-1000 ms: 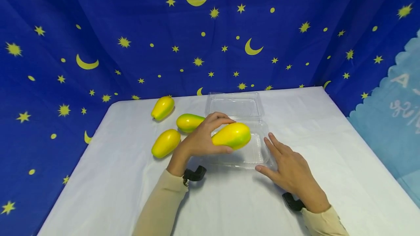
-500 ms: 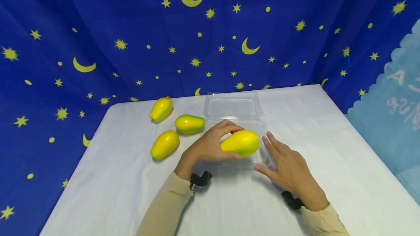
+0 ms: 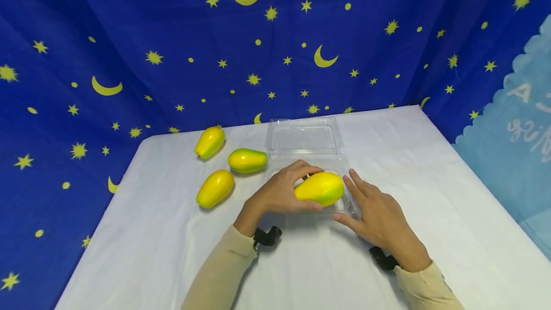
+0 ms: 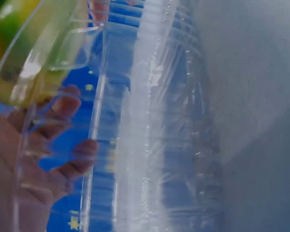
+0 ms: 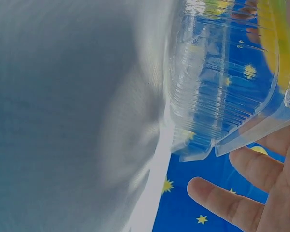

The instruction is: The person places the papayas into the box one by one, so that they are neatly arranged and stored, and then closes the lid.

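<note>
My left hand (image 3: 281,189) grips a yellow-green papaya (image 3: 323,188) from its left side, thumb in front and fingers behind. The fruit is over the base of a clear plastic clamshell box (image 3: 272,170), whose lid (image 3: 303,137) lies folded back. At the base's right edge, my right hand (image 3: 379,216) has its fingers spread and extended, holding nothing. In the right wrist view its fingers (image 5: 227,203) are beside the ribbed box wall (image 5: 203,87). Through the clear wall in the left wrist view, the papaya (image 4: 19,58) and left hand (image 4: 24,179) show blurred.
Three more papayas lie left of the box: one at the back (image 3: 210,142), one close to the box (image 3: 247,160) and one nearer the front (image 3: 215,189). A white cloth covers the table (image 3: 430,181). A blue star-patterned curtain (image 3: 193,23) hangs behind.
My left hand has carried the papaya rightward and slightly down over the box base, more slowly in the last half second. The right hand stays almost in place. The head view shifts slightly.
</note>
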